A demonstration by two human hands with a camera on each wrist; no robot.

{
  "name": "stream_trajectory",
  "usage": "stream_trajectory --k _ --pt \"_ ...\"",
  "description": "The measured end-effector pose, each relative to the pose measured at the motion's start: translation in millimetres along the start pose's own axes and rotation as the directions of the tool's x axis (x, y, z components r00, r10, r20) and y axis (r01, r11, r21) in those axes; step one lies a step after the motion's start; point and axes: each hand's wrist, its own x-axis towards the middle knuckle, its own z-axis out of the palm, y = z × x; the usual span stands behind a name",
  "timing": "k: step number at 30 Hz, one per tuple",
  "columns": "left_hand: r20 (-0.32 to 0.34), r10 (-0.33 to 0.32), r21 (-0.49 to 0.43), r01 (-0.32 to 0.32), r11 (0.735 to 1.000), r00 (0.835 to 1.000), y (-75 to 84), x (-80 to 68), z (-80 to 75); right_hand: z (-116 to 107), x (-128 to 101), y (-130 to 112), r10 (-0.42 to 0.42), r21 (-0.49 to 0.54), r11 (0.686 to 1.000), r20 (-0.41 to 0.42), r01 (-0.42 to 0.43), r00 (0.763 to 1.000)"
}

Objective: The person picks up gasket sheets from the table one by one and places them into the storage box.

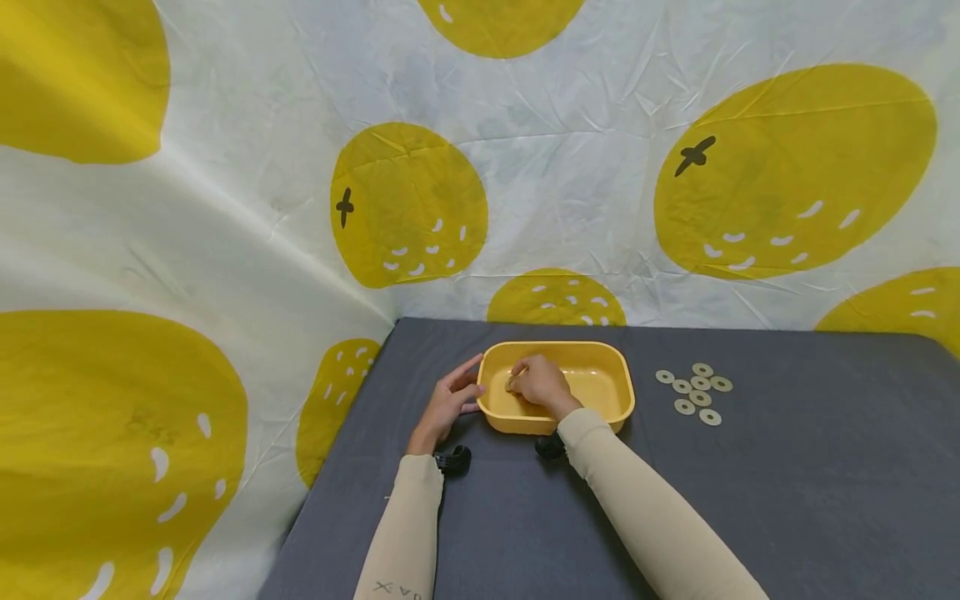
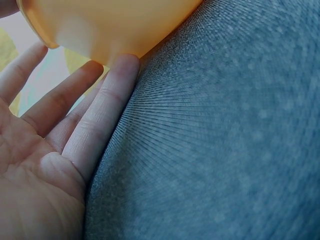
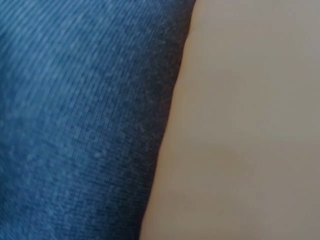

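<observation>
A yellow plastic basin [image 1: 600, 423] stands on the dark cloth. My left hand [image 1: 444, 404] lies against its left side; the left wrist view shows fairly straight fingers [image 2: 95, 120] touching the basin's outer wall [image 2: 125, 25]. Inside the basin, my right hand [image 1: 542, 385] reaches low toward the left end with curled fingers. Its fingertips seem to pinch a small pale washer [image 1: 511, 383], mostly covered by the fingers. In the right wrist view the basin's wall [image 3: 240, 120] fills the right side, and the hand itself is out of sight there.
Several flat pale washers [image 1: 700, 383] lie in a loose group to the right of the basin. The dark tablecloth [image 1: 810, 467] stretches across the table. A fruit-patterned curtain [image 1: 555, 200] hangs behind and along the left side.
</observation>
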Motion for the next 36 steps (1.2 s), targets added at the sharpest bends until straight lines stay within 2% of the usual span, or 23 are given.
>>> stream_trajectory --k 10,13,15,17,21,26,31,33,36 --pt "-0.003 -0.006 -0.004 0.006 1.000 1.000 3.4 -1.9 0.5 -2.2 -1.8 -2.5 0.040 -0.011 0.999 -0.008 -0.040 0.999" --pt "-0.004 -0.011 -0.005 0.011 1.000 1.000 3.6 -1.7 0.4 -2.8 -2.1 -3.5 0.029 0.010 1.000 -0.036 -0.029 0.999" --pt "-0.004 -0.013 -0.008 0.013 1.000 1.000 3.6 -1.1 0.1 -2.9 -1.5 -5.0 0.009 0.087 0.996 -0.074 -0.003 0.997" --pt "-0.008 -0.015 -0.006 0.015 1.000 1.000 3.5 -0.8 -0.7 -3.8 -1.1 -7.7 -0.028 0.203 0.978 -0.130 0.054 0.991" --pt "-0.020 -0.019 0.011 0.019 1.000 1.000 4.4 -3.2 -2.9 -11.8 -4.0 -12.4 -0.112 0.408 0.892 -0.223 0.197 0.968" --pt "-0.002 -0.010 -0.003 0.010 1.000 1.000 3.9 -3.8 1.5 -48.8 -24.6 -5.5 -0.202 0.443 0.847 -0.244 0.294 0.949" --pt "0.010 -0.023 -0.025 0.023 0.999 1.000 0.6 -2.3 4.8 -97.6 -50.2 26.5 -0.290 0.412 0.819 -0.304 0.400 0.908" --pt "0.006 -0.024 -0.028 0.024 0.999 1.000 1.0 -2.0 4.1 -115.6 -56.0 45.0 -0.276 0.394 0.824 -0.350 0.408 0.895" --pt "-0.002 -0.015 -0.027 0.015 1.000 1.000 3.5 -2.5 2.1 -139.9 -63.9 72.3 -0.201 0.367 0.860 -0.395 0.355 0.896"
